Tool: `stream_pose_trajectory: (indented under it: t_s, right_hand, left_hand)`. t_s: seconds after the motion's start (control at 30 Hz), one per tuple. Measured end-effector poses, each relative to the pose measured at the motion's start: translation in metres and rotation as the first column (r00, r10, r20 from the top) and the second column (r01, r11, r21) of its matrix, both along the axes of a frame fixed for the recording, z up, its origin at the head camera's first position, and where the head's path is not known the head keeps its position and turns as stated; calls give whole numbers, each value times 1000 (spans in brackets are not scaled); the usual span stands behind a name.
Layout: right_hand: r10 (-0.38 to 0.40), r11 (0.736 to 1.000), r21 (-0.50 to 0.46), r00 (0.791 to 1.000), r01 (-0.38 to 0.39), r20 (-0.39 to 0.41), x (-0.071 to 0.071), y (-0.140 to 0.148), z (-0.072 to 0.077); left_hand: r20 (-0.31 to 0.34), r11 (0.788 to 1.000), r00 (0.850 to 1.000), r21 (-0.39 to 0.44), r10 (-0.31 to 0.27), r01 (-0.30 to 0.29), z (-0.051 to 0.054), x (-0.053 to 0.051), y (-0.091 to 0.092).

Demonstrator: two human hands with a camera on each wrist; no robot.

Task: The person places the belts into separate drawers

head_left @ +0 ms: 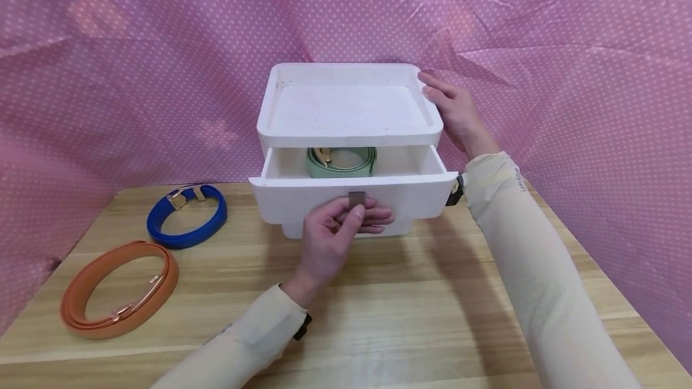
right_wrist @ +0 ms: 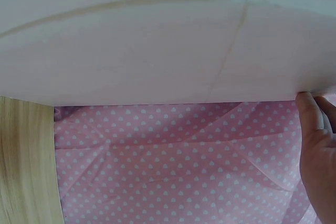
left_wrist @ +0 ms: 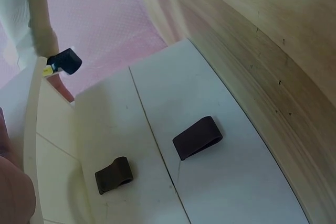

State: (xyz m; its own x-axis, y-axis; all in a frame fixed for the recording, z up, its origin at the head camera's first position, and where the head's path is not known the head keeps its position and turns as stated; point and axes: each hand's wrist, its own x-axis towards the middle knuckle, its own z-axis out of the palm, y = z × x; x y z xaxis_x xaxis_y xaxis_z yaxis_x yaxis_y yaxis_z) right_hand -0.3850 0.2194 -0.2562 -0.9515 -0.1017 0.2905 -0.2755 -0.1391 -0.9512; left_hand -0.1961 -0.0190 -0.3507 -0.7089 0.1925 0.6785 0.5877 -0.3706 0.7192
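Note:
A white drawer unit (head_left: pixel 351 140) stands on the table, its top drawer (head_left: pixel 303 200) pulled out. Inside that drawer lies a coiled green belt (head_left: pixel 367 164) with a gold buckle. My left hand (head_left: pixel 327 239) pinches the brown pull tab (head_left: pixel 357 199) on the drawer front between thumb and fingers. Part of the left hand (left_wrist: pixel 16 192) shows at the edge of the left wrist view. My right hand (head_left: pixel 459 116) rests its fingers against the unit's upper right side and rim. In the right wrist view, the fingers of the right hand (right_wrist: pixel 320 145) touch the white side wall.
A coiled blue belt (head_left: pixel 200 236) and a coiled orange belt (head_left: pixel 97 329) lie on the wooden table (head_left: pixel 389 329) at the left. The left wrist view shows brown tabs on the lower drawers, one being a dark tab (left_wrist: pixel 197 139). Pink dotted cloth (head_left: pixel 189 47) hangs behind and beside.

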Motion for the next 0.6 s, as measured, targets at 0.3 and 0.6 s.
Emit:
stream_pose_trajectory:
  t_s: [0.3, 0.6]
  right_hand:
    - [-8, 1000, 2, 1000, 8, 4, -1, 1, -2]
    - [-11, 1000, 0, 1000, 11, -2, -2, 2, -3]
  left_hand:
    - [-9, 1000, 1000, -2, -5, 5, -3, -2, 2]
    - [-13, 1000, 1000, 2, 14, -14, -4, -2, 2]
